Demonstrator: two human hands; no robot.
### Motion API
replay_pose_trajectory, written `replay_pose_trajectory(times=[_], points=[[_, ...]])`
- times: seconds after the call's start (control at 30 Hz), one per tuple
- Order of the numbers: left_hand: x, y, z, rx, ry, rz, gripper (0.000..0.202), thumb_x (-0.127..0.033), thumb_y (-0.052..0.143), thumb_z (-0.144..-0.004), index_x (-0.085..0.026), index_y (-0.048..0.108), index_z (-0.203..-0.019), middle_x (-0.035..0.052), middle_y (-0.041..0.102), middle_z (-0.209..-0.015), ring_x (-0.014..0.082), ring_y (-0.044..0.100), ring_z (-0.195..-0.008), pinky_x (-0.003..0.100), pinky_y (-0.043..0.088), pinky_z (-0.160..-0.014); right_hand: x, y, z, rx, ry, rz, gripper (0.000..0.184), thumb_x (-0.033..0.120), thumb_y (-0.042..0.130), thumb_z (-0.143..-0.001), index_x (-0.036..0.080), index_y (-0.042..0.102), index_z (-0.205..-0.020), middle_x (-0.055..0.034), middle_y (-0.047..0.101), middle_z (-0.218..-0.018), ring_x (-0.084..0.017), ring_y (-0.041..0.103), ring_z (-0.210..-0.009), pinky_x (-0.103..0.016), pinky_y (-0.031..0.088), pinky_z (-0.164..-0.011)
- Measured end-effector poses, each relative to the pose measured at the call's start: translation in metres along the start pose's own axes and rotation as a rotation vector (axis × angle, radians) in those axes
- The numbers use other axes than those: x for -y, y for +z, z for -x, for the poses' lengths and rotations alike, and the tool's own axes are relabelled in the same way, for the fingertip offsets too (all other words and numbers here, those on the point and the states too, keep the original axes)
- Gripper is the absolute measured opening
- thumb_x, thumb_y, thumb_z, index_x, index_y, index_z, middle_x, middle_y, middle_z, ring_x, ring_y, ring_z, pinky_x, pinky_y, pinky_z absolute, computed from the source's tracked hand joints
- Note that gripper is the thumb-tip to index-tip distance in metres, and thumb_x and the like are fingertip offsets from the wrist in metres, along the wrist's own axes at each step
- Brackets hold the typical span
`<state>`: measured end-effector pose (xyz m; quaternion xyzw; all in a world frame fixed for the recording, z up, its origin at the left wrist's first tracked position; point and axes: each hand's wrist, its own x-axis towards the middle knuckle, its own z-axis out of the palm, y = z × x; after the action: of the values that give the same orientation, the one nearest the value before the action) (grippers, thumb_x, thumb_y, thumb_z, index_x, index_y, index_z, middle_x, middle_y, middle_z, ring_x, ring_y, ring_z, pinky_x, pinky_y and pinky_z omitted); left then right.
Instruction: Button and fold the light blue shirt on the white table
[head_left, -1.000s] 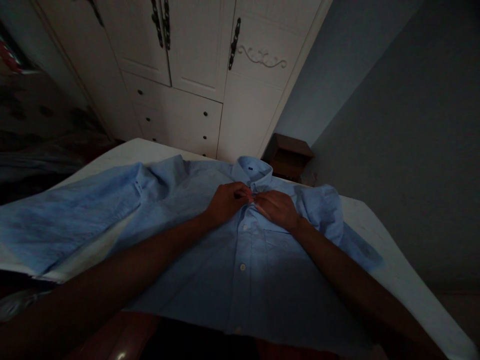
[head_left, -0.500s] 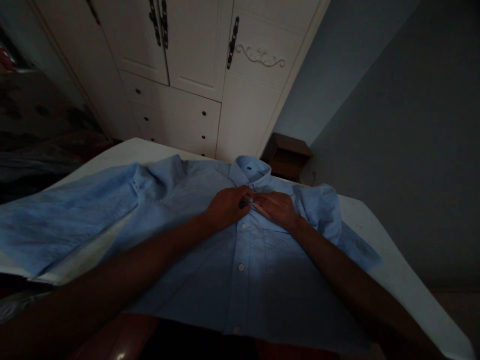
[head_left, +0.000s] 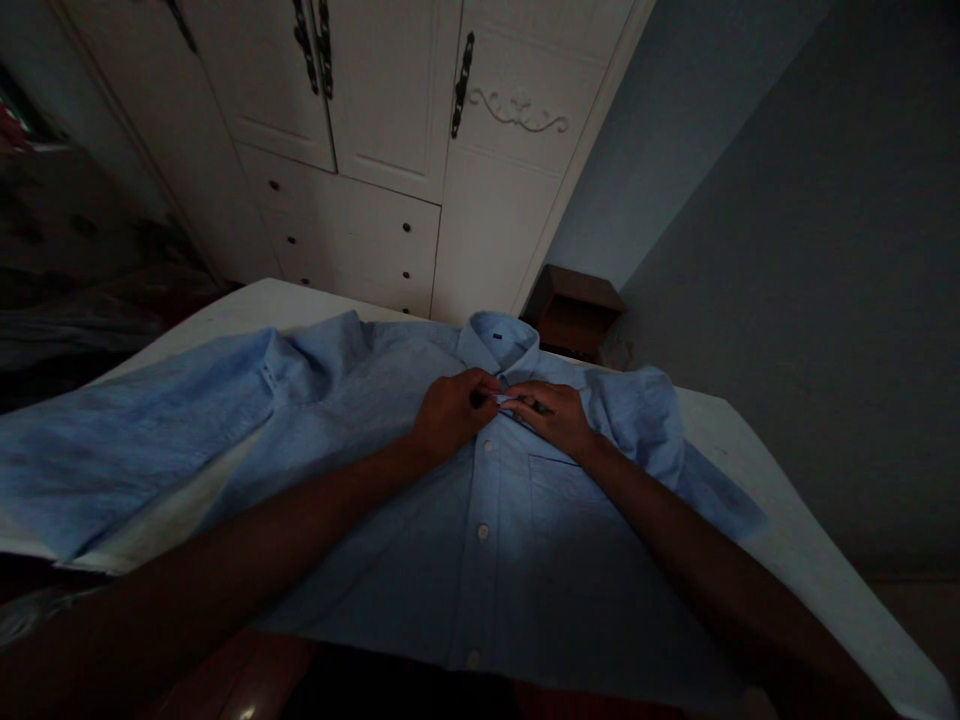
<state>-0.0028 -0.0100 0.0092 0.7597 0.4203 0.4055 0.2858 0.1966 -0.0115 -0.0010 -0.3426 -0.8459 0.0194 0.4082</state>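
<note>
Blue shirt (head_left: 442, 530) nipped at its front edge, just under the collar (head_left: 484, 350)

On the far left, the left-side sleeve (head_left: 165, 430) stretches out across the white tabletop (head_left: 262, 300), bunched into folds toward the shoulder. The cloth looks light and limp, so it would likely follow any tug and crease easily. Behind the left and middle stands a pale wardrobe (head_left: 390, 100).

Further in, the left hand (head_left: 450, 412) comes over the shirt body with its grip closed, thumb and finger pinching the front opening. The shirt lies spread front up, the collar standing at the far side and the hem toward the wearer. Down the middle runs the placket (head_left: 487, 590), with a button (head_left: 483, 532) showing below the hands. This doubled strip is probably the stiffest part besides the collar and the best place to take hold: small pinches at its edge, fingertips only.

Just beside, the right hand (head_left: 551, 412) grasps the same edge from the other side, its fingertips nearly meeting the left hand's. Whether a button sits between them is hidden. Nothing here seems fragile or slippery, though a hard pull might strain a button's thread.

Right of that come the chest pocket (head_left: 555, 500), the crumpled right-side sleeve (head_left: 645, 410) and, beyond the tabletop, a brown cabinet (head_left: 581, 290).
</note>
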Motion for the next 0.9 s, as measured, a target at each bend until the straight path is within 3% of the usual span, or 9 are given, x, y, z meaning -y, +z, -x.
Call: replay_pose_trajectory(times=[0.1,0.4,0.67,0.9], points=[[0.0015,0.0008,-0.0001,-0.012,-0.014,0.038,0.016,-0.015,0.062,-0.077,-0.02,0.067,-0.091,0.0006,0.075,-0.087,0.0141,0.071,-0.081,0.025,0.055,-0.077,-0.0004,0.0013,0.0006,-0.006,0.083,-0.083,0.019,0.041,0.066,-0.087,0.025,0.072,-0.094,0.0005,0.075,-0.08,-0.011,0.064,-0.051,-0.024,0.055,-0.058],[-0.001,-0.0011,-0.0005,-0.008,-0.054,0.059,0.015,-0.015,0.062,-0.075,-0.019,0.066,-0.089,0.0018,0.074,-0.088,0.0155,0.07,-0.083,0.028,0.055,-0.08,0.0016,0.0004,0.0029,0.012,0.096,-0.038,0.017,0.036,0.064,-0.089,0.025,0.071,-0.099,-0.001,0.076,-0.084,-0.012,0.067,-0.057,-0.026,0.057,-0.063],[0.003,-0.0001,-0.0046,0.0,-0.187,0.157,0.012,-0.013,0.062,-0.072,-0.017,0.066,-0.083,0.0025,0.073,-0.082,0.0151,0.069,-0.076,0.026,0.055,-0.072,0.0012,0.0011,0.0015,0.037,0.042,0.025,0.019,0.033,0.063,-0.09,0.025,0.068,-0.107,-0.0022,0.075,-0.09,-0.013,0.067,-0.066,-0.025,0.056,-0.067],[0.0047,0.0012,-0.0056,0.009,-0.207,0.142,0.014,-0.012,0.061,-0.072,-0.017,0.067,-0.084,0.0022,0.073,-0.081,0.0152,0.07,-0.076,0.027,0.055,-0.072,-0.0004,0.001,0.0006,0.072,-0.055,0.074,0.021,0.031,0.061,-0.091,0.025,0.066,-0.11,-0.0026,0.073,-0.086,-0.014,0.067,-0.069,-0.027,0.057,-0.069]])
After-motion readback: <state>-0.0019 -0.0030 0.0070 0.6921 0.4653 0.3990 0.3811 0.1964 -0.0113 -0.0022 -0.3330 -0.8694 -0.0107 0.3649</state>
